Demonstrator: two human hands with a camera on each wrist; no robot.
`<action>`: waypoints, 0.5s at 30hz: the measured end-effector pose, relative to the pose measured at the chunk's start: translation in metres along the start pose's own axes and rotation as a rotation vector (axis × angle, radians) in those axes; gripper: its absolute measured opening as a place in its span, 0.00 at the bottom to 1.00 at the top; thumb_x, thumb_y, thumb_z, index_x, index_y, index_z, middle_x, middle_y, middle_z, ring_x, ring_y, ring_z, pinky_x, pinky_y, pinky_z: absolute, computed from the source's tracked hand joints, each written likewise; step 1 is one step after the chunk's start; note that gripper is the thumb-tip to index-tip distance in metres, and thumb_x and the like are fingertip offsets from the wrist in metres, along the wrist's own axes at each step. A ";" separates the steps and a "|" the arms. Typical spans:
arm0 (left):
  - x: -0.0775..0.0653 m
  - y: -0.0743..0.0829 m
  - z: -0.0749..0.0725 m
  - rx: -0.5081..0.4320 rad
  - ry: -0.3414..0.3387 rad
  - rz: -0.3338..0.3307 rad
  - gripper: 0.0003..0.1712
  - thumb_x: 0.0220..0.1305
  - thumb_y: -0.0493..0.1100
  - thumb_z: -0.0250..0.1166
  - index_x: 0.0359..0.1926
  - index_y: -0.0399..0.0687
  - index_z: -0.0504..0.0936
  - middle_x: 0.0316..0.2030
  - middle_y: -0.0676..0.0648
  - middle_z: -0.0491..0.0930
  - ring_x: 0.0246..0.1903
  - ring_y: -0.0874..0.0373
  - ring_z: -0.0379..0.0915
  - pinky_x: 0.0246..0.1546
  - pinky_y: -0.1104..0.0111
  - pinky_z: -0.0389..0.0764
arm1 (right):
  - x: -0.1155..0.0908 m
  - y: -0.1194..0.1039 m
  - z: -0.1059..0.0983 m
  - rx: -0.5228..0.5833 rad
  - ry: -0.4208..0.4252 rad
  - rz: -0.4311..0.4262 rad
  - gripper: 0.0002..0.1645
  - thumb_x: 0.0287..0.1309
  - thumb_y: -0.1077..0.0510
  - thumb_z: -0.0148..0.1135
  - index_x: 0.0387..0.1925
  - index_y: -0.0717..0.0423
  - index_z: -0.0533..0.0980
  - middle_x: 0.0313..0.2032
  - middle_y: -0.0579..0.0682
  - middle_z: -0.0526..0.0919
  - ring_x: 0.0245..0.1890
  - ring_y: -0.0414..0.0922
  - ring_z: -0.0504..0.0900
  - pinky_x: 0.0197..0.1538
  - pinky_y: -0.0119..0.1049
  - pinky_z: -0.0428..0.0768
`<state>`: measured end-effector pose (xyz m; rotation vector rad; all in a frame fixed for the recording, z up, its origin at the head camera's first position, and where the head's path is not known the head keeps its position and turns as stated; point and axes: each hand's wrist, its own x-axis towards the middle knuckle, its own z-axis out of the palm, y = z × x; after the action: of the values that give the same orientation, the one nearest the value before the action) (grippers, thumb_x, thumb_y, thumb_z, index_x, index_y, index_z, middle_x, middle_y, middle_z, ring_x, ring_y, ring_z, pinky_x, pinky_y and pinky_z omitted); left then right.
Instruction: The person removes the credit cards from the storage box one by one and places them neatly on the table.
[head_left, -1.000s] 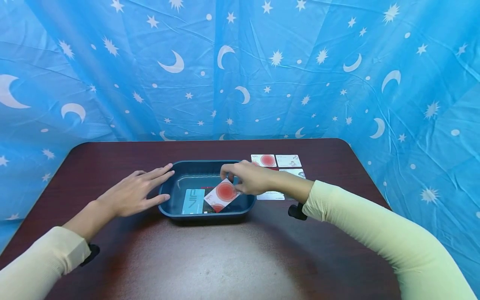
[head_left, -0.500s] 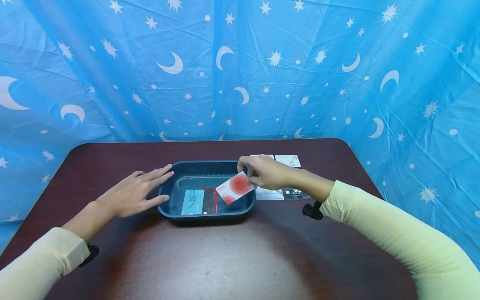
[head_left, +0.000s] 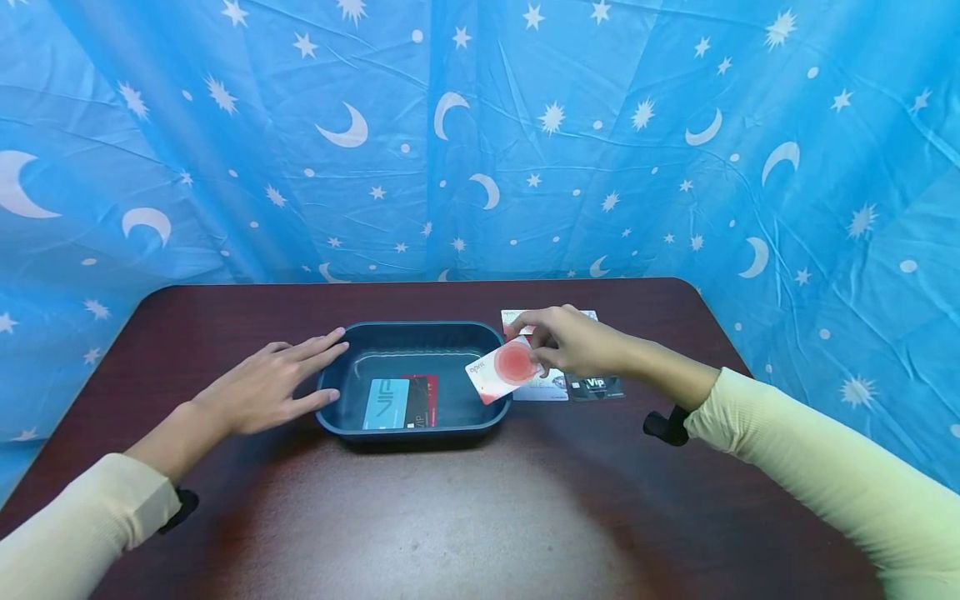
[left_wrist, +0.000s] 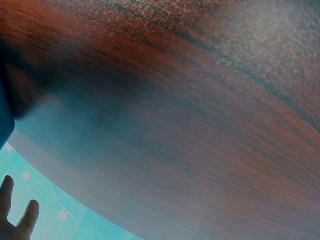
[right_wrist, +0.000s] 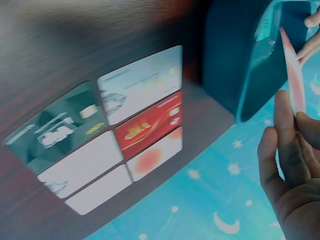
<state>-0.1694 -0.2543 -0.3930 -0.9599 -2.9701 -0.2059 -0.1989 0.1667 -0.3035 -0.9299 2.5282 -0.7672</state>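
My right hand pinches a white card with a large red circle between thumb and fingers, above the right end of a dark blue tray. The right wrist view has this card nearly edge-on. My left hand, fingers spread and fairly straight, touches the tray's left rim; two of its fingertips show in the left wrist view. Inside the tray a light blue VIP card lies beside a black card, which overlaps a red card.
Right of the tray, several cards lie in two columns on the dark wooden table. Among them are a black Vip card, a red card and a white card with a red circle. A blue star-patterned curtain hangs behind.
My right hand has carried the pinched card up and rightward from over the cards in the tray to its right rim, uncovering the red card. The left hand has stayed still.
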 end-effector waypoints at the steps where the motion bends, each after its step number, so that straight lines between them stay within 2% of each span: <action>1: 0.000 0.000 0.000 0.001 -0.001 0.000 0.41 0.68 0.60 0.59 0.73 0.42 0.65 0.73 0.38 0.60 0.65 0.39 0.68 0.61 0.37 0.66 | -0.003 0.002 -0.001 -0.017 0.005 -0.006 0.23 0.59 0.70 0.66 0.57 0.59 0.77 0.29 0.48 0.83 0.25 0.42 0.79 0.30 0.34 0.82; 4: 0.000 0.000 -0.001 0.005 -0.003 0.000 0.41 0.68 0.60 0.59 0.73 0.42 0.65 0.73 0.38 0.60 0.65 0.39 0.68 0.61 0.37 0.66 | -0.009 0.009 -0.004 -0.051 0.013 -0.009 0.24 0.59 0.69 0.67 0.57 0.58 0.79 0.27 0.46 0.80 0.23 0.42 0.76 0.29 0.34 0.81; 10: 0.000 0.001 -0.002 0.008 -0.004 0.000 0.41 0.68 0.61 0.58 0.73 0.41 0.65 0.73 0.37 0.60 0.64 0.39 0.69 0.60 0.36 0.66 | -0.020 0.017 -0.006 -0.036 0.028 0.001 0.23 0.59 0.70 0.66 0.56 0.59 0.79 0.26 0.45 0.81 0.23 0.43 0.77 0.30 0.34 0.81; 15: 0.000 0.002 -0.002 0.005 -0.006 -0.003 0.41 0.68 0.60 0.59 0.73 0.41 0.65 0.73 0.37 0.60 0.65 0.38 0.68 0.61 0.36 0.66 | -0.028 0.022 -0.009 -0.032 0.005 0.012 0.23 0.58 0.69 0.67 0.57 0.61 0.78 0.24 0.45 0.81 0.22 0.43 0.78 0.29 0.34 0.82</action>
<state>-0.1685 -0.2532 -0.3908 -0.9578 -2.9765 -0.1962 -0.1937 0.2029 -0.3056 -0.9230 2.5554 -0.7278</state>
